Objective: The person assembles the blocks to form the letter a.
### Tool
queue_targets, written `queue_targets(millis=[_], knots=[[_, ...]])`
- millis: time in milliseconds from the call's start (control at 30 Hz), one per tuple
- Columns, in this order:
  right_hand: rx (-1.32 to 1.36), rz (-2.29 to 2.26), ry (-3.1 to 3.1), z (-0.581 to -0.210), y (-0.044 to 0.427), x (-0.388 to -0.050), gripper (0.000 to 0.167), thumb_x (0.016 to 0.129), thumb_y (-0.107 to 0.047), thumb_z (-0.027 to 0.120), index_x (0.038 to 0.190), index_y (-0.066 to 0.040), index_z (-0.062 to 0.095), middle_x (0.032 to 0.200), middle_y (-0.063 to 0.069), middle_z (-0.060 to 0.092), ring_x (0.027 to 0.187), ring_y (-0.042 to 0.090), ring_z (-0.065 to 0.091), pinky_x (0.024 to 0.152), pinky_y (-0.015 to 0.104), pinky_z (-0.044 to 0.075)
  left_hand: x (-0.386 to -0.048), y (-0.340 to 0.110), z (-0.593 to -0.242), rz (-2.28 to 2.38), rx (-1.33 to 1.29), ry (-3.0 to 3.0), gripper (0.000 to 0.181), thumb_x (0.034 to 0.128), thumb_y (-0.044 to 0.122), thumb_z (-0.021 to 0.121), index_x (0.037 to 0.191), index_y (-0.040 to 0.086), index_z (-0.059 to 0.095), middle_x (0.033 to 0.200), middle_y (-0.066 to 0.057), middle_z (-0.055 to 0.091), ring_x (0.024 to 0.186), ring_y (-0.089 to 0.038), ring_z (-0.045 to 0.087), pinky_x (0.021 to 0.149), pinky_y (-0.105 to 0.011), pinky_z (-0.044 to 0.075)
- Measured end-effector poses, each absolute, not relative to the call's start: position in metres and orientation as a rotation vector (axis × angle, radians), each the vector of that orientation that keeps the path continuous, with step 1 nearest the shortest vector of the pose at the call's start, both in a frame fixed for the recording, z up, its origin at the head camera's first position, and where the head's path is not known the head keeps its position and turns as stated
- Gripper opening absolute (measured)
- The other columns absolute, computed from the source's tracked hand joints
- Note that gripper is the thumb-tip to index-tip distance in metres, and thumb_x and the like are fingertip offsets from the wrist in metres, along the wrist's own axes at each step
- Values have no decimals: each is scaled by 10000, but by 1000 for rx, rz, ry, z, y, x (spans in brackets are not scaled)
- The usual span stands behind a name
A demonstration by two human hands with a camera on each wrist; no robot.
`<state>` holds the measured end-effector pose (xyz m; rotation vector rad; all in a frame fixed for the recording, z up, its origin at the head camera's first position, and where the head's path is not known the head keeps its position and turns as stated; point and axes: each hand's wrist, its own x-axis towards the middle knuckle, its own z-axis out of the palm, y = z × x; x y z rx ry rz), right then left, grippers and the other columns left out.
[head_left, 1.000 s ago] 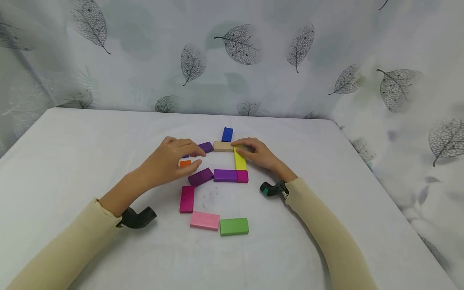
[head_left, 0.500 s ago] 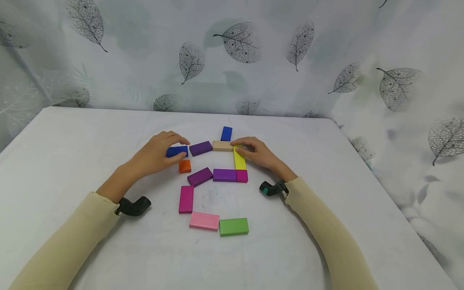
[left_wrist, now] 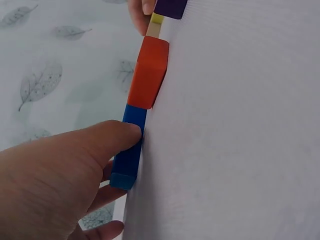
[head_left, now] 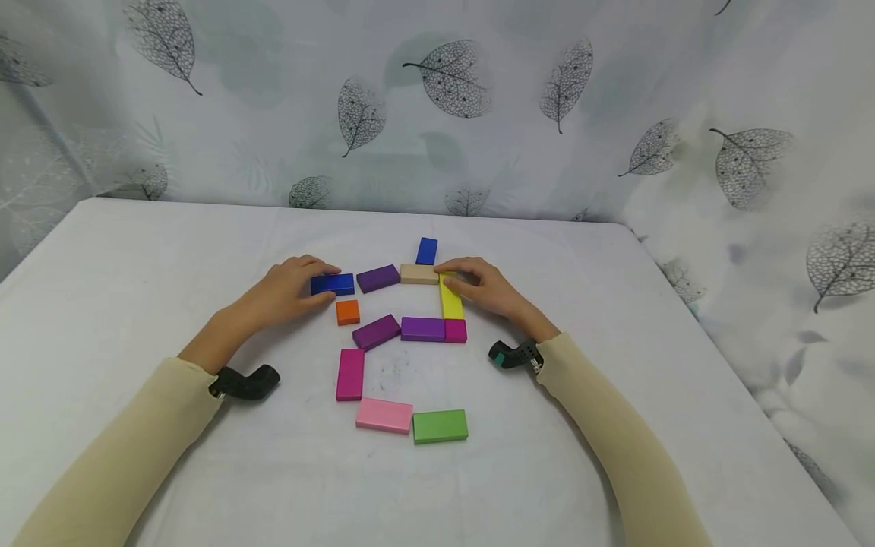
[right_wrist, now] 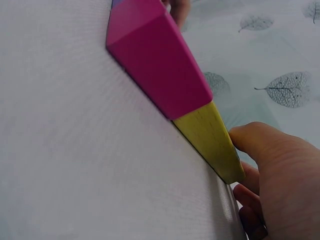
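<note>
In the head view my left hand point(head_left: 287, 289) pinches a blue block point(head_left: 333, 284) lying flat, thumb on its near side and fingers on its far side. The left wrist view shows the thumb pressed to this blue block point(left_wrist: 131, 156). An orange block point(head_left: 347, 312) lies just nearer than it, a dark purple block point(head_left: 378, 278) to its right. My right hand point(head_left: 481, 287) holds the far end of a yellow block point(head_left: 451, 300) between thumb and index finger; the index fingertip reaches a tan block point(head_left: 418, 274). The right wrist view has the thumb at the yellow block point(right_wrist: 212, 142).
A second blue block point(head_left: 427, 251) stands off behind the tan one. Nearer lie a plum block point(head_left: 376, 332), a violet block point(head_left: 422, 329), a small magenta block point(head_left: 455, 330), a long magenta block point(head_left: 350, 374), a pink block point(head_left: 384, 415) and a green block point(head_left: 440, 426) on the white table point(head_left: 581, 471).
My left hand has moved left from above the dark purple and orange blocks, down onto the left blue block, and its fingers have closed round it. My right hand has stayed in place.
</note>
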<state>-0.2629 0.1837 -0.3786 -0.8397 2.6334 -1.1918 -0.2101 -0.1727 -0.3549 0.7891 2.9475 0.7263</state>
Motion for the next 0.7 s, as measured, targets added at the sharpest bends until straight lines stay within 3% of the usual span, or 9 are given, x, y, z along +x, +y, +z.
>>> queue_targets(millis=[700], knots=[[-860, -1194, 2636, -379, 183, -264, 331, 987, -210, 572, 1306, -139, 627, 1385, 54, 557, 1324, 236, 412, 1127, 463, 276, -211, -181, -355, 804, 717, 2951, 426, 894, 209, 704, 1257, 6, 607, 1173, -179, 577, 1090, -333, 540, 925, -559, 348]])
